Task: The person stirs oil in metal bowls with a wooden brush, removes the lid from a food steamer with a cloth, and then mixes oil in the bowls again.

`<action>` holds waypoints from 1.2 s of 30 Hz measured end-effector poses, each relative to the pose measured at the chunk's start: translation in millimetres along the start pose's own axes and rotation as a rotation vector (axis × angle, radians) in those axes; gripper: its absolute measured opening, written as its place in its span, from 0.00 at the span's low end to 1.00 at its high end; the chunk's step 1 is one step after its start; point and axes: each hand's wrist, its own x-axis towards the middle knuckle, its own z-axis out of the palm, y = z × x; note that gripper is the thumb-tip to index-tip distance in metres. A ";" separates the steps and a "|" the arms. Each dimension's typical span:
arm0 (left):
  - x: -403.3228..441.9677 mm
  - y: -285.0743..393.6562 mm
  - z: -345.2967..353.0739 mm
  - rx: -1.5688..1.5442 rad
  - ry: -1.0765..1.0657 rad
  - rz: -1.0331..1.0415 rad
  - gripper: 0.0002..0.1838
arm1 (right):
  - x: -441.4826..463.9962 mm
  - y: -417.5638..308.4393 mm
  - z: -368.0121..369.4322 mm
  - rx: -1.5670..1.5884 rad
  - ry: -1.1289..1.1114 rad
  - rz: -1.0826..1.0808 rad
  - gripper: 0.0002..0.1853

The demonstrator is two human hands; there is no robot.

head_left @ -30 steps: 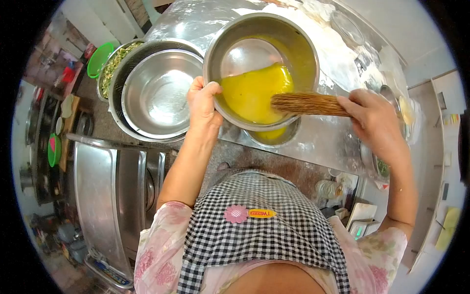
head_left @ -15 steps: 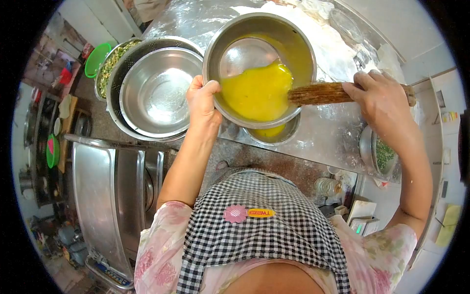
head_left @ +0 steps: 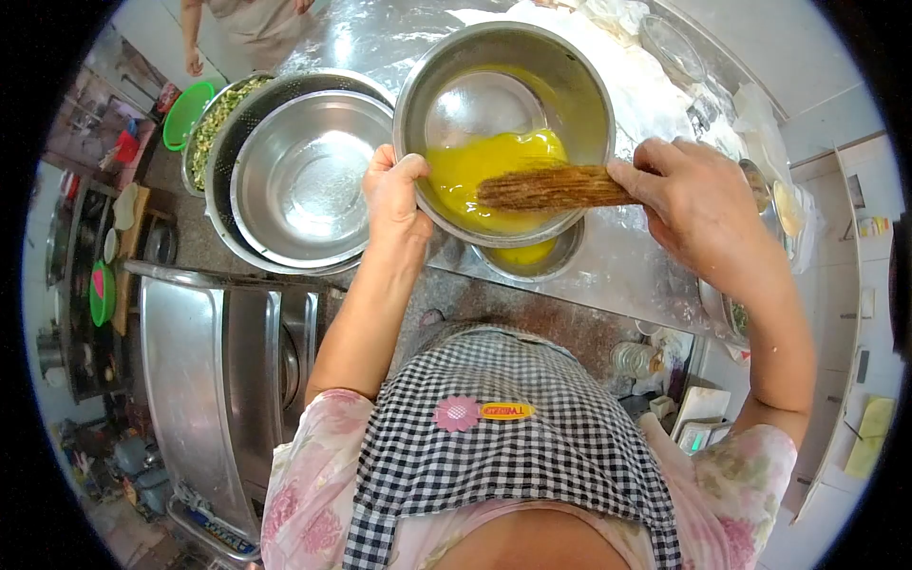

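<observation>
My left hand (head_left: 393, 195) grips the left rim of a deep steel bowl (head_left: 579, 81), thumb over the edge. The bowl is tilted, and yellow liquid (head_left: 451, 171) is pooled on its near side. In my right hand (head_left: 698, 204) is a brown bristle whisk (head_left: 560, 188), its tip in the yellow liquid. A smaller steel bowl (head_left: 567, 256), also with yellow liquid in it, sits partly hidden beneath the deep bowl. Left of my left hand, a wide steel bowl (head_left: 304, 180) rests inside a perforated steel colander (head_left: 223, 161).
White dough or flour (head_left: 636, 95) lies at the back of the steel table (head_left: 617, 275). A bowl of chopped greens and a green basin (head_left: 188, 116) stand at the left. Another person (head_left: 261, 28) is at the top left. More bowls are at the right.
The whisk swung right out over the bowl's rim, then moved back left into the liquid with my right hand. My left hand stays on the rim. Another person has appeared at the top left.
</observation>
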 end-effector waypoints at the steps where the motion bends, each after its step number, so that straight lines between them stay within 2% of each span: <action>1: 1.2 -1.1 -1.2 -0.004 -0.011 0.000 0.12 | -1.3 1.1 0.1 0.009 -0.009 0.004 0.20; 4: 3.5 -1.9 -3.5 -0.016 -0.030 0.002 0.12 | -8.1 -0.3 4.5 0.018 -0.169 -0.028 0.19; 7: 0.8 0.5 -2.0 -0.016 -0.027 -0.002 0.12 | -17.6 8.4 7.7 -0.040 -0.166 -0.026 0.18; 10: 3.1 -2.0 -4.0 -0.008 -0.033 -0.003 0.12 | -22.9 19.4 3.9 -0.229 -0.149 0.037 0.10; 13: 5.5 -4.7 -5.6 -0.020 -0.034 -0.005 0.12 | -23.5 23.0 -11.0 -0.304 -0.131 0.112 0.10; 16: 7.1 -5.5 -6.3 -0.024 -0.037 -0.006 0.12 | -20.9 16.5 -13.7 -0.319 -0.213 0.108 0.10; 20: 1.1 -2.9 1.3 0.004 -0.029 -0.003 0.11 | -14.3 1.5 7.5 -0.147 -0.268 0.023 0.11; 26: 2.7 -3.6 -2.2 -0.024 -0.052 -0.020 0.11 | -4.9 -3.3 0.7 0.079 0.002 0.045 0.16; 29: 0.6 -0.8 -2.4 -0.024 -0.031 -0.019 0.12 | -12.2 6.4 1.1 0.071 -0.104 0.115 0.21; 32: -3.4 3.4 1.3 -0.033 -0.009 -0.020 0.12 | -21.3 9.7 9.8 0.200 -0.241 0.098 0.21; 36: -0.2 3.6 -4.8 -0.040 -0.040 0.005 0.12 | -21.1 7.0 40.2 0.291 -0.031 0.189 0.21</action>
